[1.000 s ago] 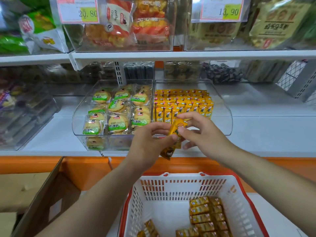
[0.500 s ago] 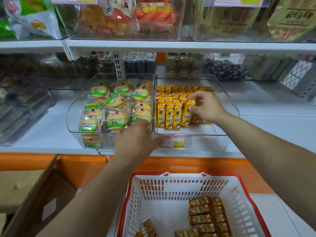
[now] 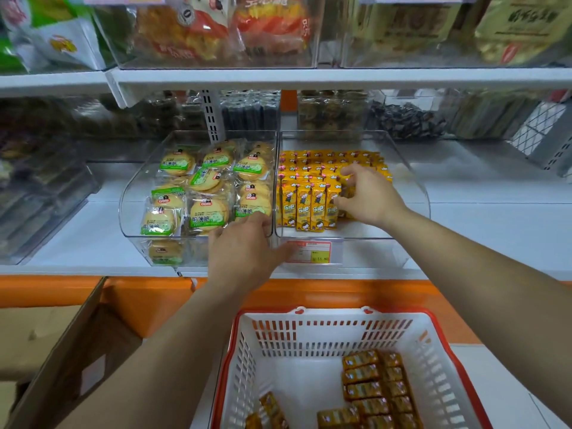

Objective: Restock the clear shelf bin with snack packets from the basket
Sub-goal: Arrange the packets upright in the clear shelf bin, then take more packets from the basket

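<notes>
A clear shelf bin [image 3: 411, 193] on the white shelf holds rows of small yellow snack packets [image 3: 305, 205]. My right hand [image 3: 366, 196] is inside the bin, its fingers curled around packets at the right end of the front row. My left hand [image 3: 244, 252] rests with spread fingers on the front rim where this bin meets the neighbouring one, holding nothing. Below, a white basket with a red rim [image 3: 278, 332] holds more yellow packets [image 3: 376, 385] stacked at its right side and a few loose ones at the bottom.
A second clear bin [image 3: 130, 199] to the left holds round green-labelled biscuit packs [image 3: 209, 212]. A price tag [image 3: 312, 252] hangs on the bin front. An upper shelf [image 3: 309, 77] overhangs. A cardboard box [image 3: 62, 360] stands at the lower left, beside the orange shelf base.
My right hand carried the yellow packets from in front of the shelf into the bin and now sets them in the front row. My left hand let go and dropped to the bin's rim.
</notes>
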